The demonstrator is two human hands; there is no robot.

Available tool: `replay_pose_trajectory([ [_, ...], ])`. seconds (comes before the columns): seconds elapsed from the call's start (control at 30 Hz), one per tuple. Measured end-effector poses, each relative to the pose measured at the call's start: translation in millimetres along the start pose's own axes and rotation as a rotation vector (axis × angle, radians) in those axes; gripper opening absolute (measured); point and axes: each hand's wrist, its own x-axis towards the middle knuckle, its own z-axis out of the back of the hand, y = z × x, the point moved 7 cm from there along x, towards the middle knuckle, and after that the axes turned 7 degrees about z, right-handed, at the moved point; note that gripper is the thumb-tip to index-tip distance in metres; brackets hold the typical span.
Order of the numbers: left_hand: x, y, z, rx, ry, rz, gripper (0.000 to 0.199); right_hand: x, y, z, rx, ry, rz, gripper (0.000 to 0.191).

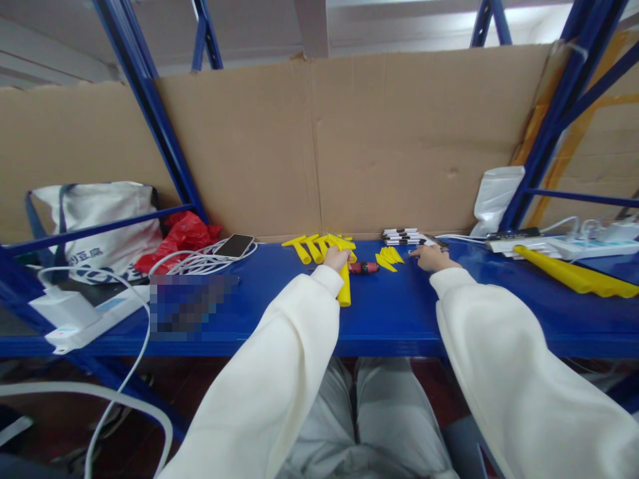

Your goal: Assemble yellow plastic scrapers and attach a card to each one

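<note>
My left hand (pixel 338 257) is closed around a yellow T-shaped piece (pixel 344 289), whose round shaft points toward me. Several like yellow T-shaped pieces (pixel 301 251) lie to its left and behind it. Just right of that hand is a red-and-black cylindrical object (pixel 364 267), partly hidden. My right hand (pixel 432 257) reaches low over the table, fingers drawn together at a tiny pale object that I cannot identify. Between the hands lie several flat yellow pointed pieces (pixel 388 257). Behind them sits a stack of white-and-black strips (pixel 402 236).
Cardboard (pixel 399 146) walls the back of the blue table (pixel 279 299). At left are a phone (pixel 235 246), coiled white cable, a red plastic bag (pixel 180 239), a cloth bag (pixel 100 226) and a power strip (pixel 94 326). A long yellow piece (pixel 574 273) lies right.
</note>
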Motion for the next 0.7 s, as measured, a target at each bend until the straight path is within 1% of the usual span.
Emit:
replay_pose_trajectory([
  [0.1,1,0,0.0,-0.021,0.001,-0.021,0.014,1,2,2,0.006,-0.018,0.033,0.050],
  [0.2,1,1,0.1,-0.012,0.006,-0.026,0.012,3,2,5,-0.010,-0.053,0.061,0.035],
  [0.27,2,1,0.3,0.004,0.007,-0.028,0.012,4,2,7,-0.020,-0.085,0.055,0.027],
  [0.37,0,0,0.5,0.039,-0.010,-0.030,0.013,5,1,7,-0.014,-0.101,0.024,0.024],
  [0.4,-1,-1,0.5,0.048,-0.021,-0.032,0.018,6,0,6,-0.006,-0.095,0.012,0.024],
  [0.53,-8,-6,-0.5,0.038,-0.062,-0.050,0.048,8,-3,-1,0.049,-0.068,-0.039,0.026],
  [0.63,-13,-9,-4.3,0.020,-0.038,-0.107,0.064,13,-7,-6,0.102,-0.072,-0.051,0.022],
  [0.7,-14,-11,-6.3,0.018,-0.018,-0.156,0.075,19,-10,-8,0.144,-0.104,-0.013,0.015],
])
